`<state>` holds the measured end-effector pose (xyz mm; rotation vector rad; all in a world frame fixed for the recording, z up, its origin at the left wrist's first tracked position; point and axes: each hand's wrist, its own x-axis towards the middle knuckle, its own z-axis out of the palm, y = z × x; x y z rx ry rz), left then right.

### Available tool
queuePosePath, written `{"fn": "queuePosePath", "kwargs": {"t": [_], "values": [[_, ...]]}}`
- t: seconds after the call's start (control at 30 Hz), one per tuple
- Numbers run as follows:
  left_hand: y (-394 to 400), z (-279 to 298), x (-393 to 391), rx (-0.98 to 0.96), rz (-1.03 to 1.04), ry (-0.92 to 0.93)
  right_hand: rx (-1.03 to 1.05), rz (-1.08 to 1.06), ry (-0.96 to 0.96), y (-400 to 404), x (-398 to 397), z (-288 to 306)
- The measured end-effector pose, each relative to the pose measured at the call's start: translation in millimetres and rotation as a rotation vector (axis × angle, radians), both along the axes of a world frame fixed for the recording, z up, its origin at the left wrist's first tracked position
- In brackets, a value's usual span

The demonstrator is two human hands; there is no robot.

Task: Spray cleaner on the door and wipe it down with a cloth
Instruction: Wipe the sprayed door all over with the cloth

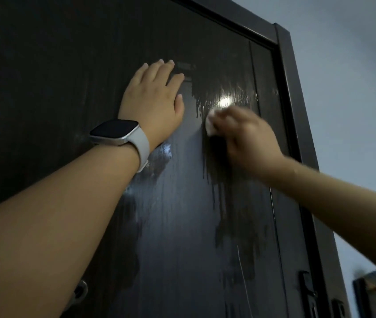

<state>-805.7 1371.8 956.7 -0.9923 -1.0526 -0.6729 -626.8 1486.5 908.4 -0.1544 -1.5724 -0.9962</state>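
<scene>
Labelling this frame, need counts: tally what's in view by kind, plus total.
Hands: 2 (flat left hand, blurred right hand)
White wiping cloths: 1
Dark wood-grain doors: 1
Grey-strapped square smartwatches: 1
Black door handles: 1
Total: 6

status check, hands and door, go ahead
Left hand flat on door, bracing. Right hand grips white cloth, pressed to wet streaks. Nothing in the way.
</scene>
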Motion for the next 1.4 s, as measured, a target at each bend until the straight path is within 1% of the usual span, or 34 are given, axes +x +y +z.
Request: {"fn": "queuePosePath", "kwargs": {"t": [0.07,0.1,0.17,0.2,0.27,0.33,0.4,0.47,0.53,0.57,0.63,0.7,0.77,0.83,0.93,1.0,1.07,1.1,1.17,1.3,1.37,1.4], "values": [[0,1,-1,0.002,0.008,0.003,-0.054,-0.010,0.070,-6,-10,42],[0,1,-1,0.004,0.011,0.006,-0.071,-0.002,0.099,-7,-13,53],[0,1,-1,0.006,0.012,0.010,-0.078,0.025,0.133,-6,-16,46],[0,1,-1,0.005,0.008,0.011,-0.077,0.043,0.132,-4,-15,28],[0,0,0,0.007,-0.001,0.010,-0.068,0.100,0.089,1,-8,-28],[0,-2,1,0.012,0.005,0.003,-0.099,0.162,-0.008,6,3,-96],[-2,-4,3,0.008,0.026,-0.006,-0.162,0.185,-0.113,11,15,-152],[-5,-7,7,-0.009,0.055,0.011,-0.177,0.165,-0.173,13,23,-174],[-8,-13,14,-0.015,0.093,0.011,-0.165,0.152,-0.187,10,25,-156],[-8,-20,19,-0.019,0.107,-0.018,-0.164,0.142,-0.152,8,23,-139],[-7,-39,30,-0.030,0.110,-0.077,-0.194,0.123,-0.010,5,18,-93],[-5,-64,40,-0.044,0.065,-0.079,-0.252,0.108,0.093,1,13,-58],[0,-87,47,-0.060,-0.005,-0.075,-0.263,0.131,0.130,1,8,-51],[6,-105,49,-0.067,-0.034,-0.093,-0.255,0.170,0.122,4,6,-76],[13,-126,44,-0.069,-0.021,-0.142,-0.249,0.229,0.010,11,12,-158],[17,-133,41,-0.059,0.032,-0.168,-0.247,0.235,-0.085,19,21,-209],[20,-138,40,-0.065,0.110,-0.167,-0.226,0.217,-0.161,24,30,-229],[22,-138,40,-0.069,0.125,-0.168,-0.206,0.201,-0.182,25,32,-222],[22,-137,40,-0.072,0.129,-0.173,-0.198,0.168,-0.155,22,32,-184],[21,-138,37,-0.070,0.130,-0.166,-0.295,0.168,0.117,25,27,-73],[22,-139,37,-0.063,0.128,-0.159,-0.308,0.199,0.184,29,23,-46],[22,-138,38,-0.058,0.125,-0.154,-0.298,0.208,0.209,30,20,-47]]}}
